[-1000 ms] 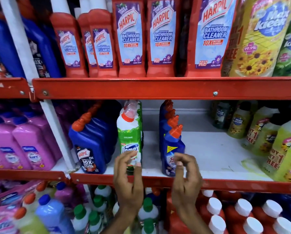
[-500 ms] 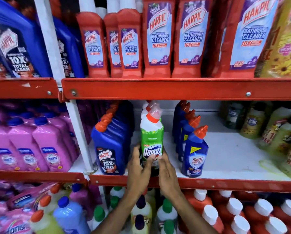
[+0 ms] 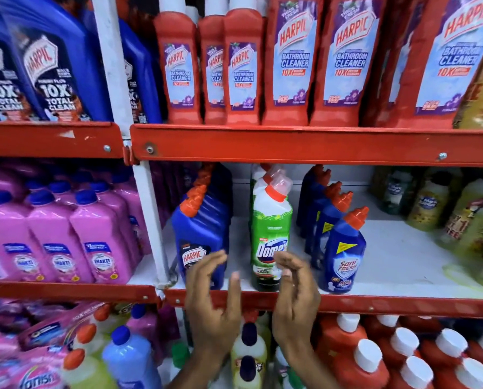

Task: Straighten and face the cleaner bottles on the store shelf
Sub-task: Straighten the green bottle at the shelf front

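Green Domex bottle (image 3: 271, 237) between open hands

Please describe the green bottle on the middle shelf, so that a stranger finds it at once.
On the middle shelf, look between the two blue rows. The Domex bottle stands at the front edge, just beyond the open hands. Only its row is green and white.

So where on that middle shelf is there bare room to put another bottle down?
The widest bare patch of white shelf board lies between the blue Sani Fresh bottle and the yellow-green bottles at right. A narrow gap separates the blue Harpic bottle from the green Domex bottle. The pink-bottle bay is packed.
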